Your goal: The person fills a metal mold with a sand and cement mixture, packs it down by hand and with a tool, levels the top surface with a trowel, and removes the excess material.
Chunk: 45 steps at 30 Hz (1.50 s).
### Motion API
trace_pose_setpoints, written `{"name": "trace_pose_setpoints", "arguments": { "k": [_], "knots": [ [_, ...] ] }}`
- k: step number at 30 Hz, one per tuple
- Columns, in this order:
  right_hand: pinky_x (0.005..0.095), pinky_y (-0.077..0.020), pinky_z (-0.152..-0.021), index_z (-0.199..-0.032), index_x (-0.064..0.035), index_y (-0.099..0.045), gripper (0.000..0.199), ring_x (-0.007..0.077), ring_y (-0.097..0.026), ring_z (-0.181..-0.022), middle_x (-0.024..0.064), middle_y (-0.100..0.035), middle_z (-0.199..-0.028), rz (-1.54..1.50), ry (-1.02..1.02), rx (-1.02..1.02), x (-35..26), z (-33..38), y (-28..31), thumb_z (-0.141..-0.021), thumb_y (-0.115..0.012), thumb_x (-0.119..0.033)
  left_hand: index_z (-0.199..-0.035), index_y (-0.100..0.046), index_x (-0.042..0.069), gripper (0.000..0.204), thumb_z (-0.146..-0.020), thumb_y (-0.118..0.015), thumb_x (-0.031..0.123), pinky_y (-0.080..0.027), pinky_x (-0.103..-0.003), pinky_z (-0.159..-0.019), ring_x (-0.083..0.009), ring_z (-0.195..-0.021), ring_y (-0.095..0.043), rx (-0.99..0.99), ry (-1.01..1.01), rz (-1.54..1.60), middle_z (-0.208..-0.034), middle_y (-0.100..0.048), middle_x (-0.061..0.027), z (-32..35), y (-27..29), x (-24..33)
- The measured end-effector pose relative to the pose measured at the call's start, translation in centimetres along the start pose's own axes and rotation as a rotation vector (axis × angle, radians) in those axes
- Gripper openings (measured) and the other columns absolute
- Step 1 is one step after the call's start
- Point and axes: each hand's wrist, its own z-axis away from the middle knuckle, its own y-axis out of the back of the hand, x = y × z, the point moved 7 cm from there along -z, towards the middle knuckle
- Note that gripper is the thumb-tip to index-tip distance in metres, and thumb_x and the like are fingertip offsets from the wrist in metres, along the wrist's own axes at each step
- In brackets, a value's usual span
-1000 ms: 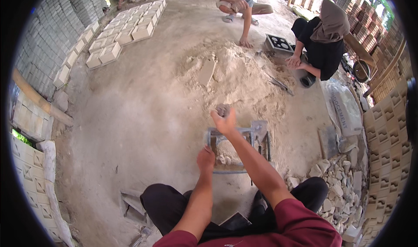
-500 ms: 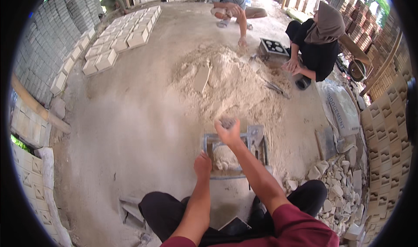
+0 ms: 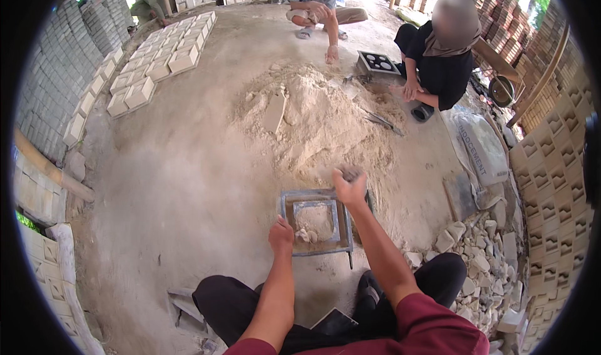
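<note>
The left hand (image 3: 281, 235), its grip unclear, should steady the frame (image 3: 322, 252), at the sand's (image 3: 325, 130) 6 o'clock, from 9 o'clock, while the right hand (image 3: 352, 190) clenches a grey lump (image 3: 350, 173) at 1 o'clock.

Sand (image 3: 318, 219), apparently with lumps (image 3: 304, 235), lies inside the mould frame (image 3: 307, 193). Beyond the frame spreads a heap (image 3: 316, 120); right of it, rubble (image 3: 479, 261); beyond and right, a sack (image 3: 483, 145); far beyond and left, block rows (image 3: 166, 55).
</note>
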Motion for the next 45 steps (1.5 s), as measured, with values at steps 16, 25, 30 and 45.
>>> {"name": "trace_pose_setpoints", "arguments": {
  "k": [16, 25, 30, 45],
  "knots": [
    [0.026, -0.0248, -0.045, -0.056, -0.0096, -0.042, 0.035, 0.0033, -0.034, -0.051, -0.0084, -0.04, -0.055, 0.054, -0.039, -0.195, 0.2, 0.6, 1.5, -0.084, -0.063, -0.007, -0.083, -0.068, -0.004, 0.064, -0.099, -0.027, 0.042, -0.05, -0.054, -0.077, -0.0464, -0.083, -0.063, -0.038, 0.03, -0.007, -0.084, -0.066, -0.0281, 0.7, -0.1, 0.0],
    [0.0277, -0.0293, -0.048, -0.055, -0.0067, -0.045, 0.033, 0.0045, -0.037, -0.052, -0.0069, -0.043, -0.055, 0.137, 0.083, -0.202, -0.9, 2.4, -0.3, -0.078, -0.069, -0.012, -0.085, -0.069, -0.003, 0.062, -0.099, -0.028, 0.042, -0.05, -0.053, -0.078, -0.0459, -0.085, -0.063, -0.037, -0.004, 0.015, -0.085, -0.066, -0.0277, 0.2, 0.0, 0.1],
    [0.028, -0.0297, -0.048, -0.055, -0.0063, -0.043, 0.032, 0.0045, -0.036, -0.052, -0.0068, -0.042, -0.055, 0.021, -0.115, -0.148, -1.7, 1.4, -2.4, -0.077, -0.066, -0.009, -0.085, -0.069, -0.002, 0.06, -0.099, -0.029, 0.041, -0.05, -0.054, -0.077, -0.0458, -0.084, -0.063, 0.008, 0.033, 0.067, -0.086, -0.066, -0.0273, 0.3, 0.8, 0.7],
    [0.0282, -0.0292, -0.046, -0.053, -0.0047, -0.042, 0.032, 0.0047, -0.034, -0.052, -0.0054, -0.04, -0.052, 0.142, -0.079, -0.405, -2.2, 3.1, -12.1, -0.075, -0.065, -0.009, -0.086, -0.068, -0.002, 0.056, -0.099, -0.031, 0.037, -0.05, -0.055, -0.075, -0.0468, -0.085, -0.062, -0.085, 0.039, 0.022, -0.087, -0.066, -0.0263, 0.4, 1.1, 1.0]
  ]
}}
